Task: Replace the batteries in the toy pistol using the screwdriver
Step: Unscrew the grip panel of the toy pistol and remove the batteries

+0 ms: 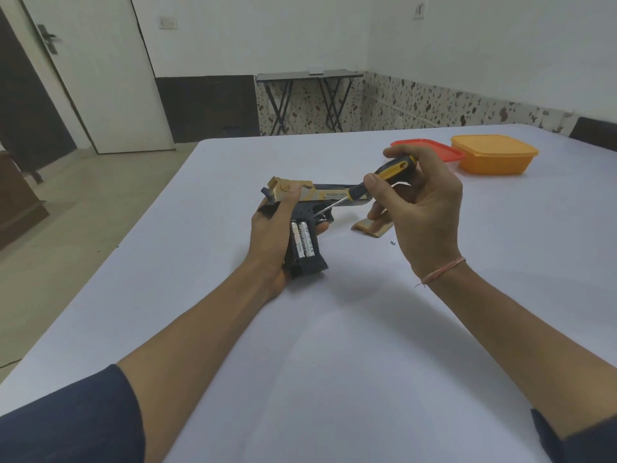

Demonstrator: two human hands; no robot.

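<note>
Pistol (324,195) sits in our left hand (270,242) low over the table (334,329), fingers wrapped round the grip, open bay turned up so both batteries (303,242) show. Our right hand (427,215) curls round the screwdriver (397,170), tip angled at the frame, probably to lever them out. Cover (365,227) and screw (392,242) wait alongside.

White table (334,329) w/ orange box (494,157), red lid (422,146), tan cover (369,228), tiny screw (392,242).
</note>
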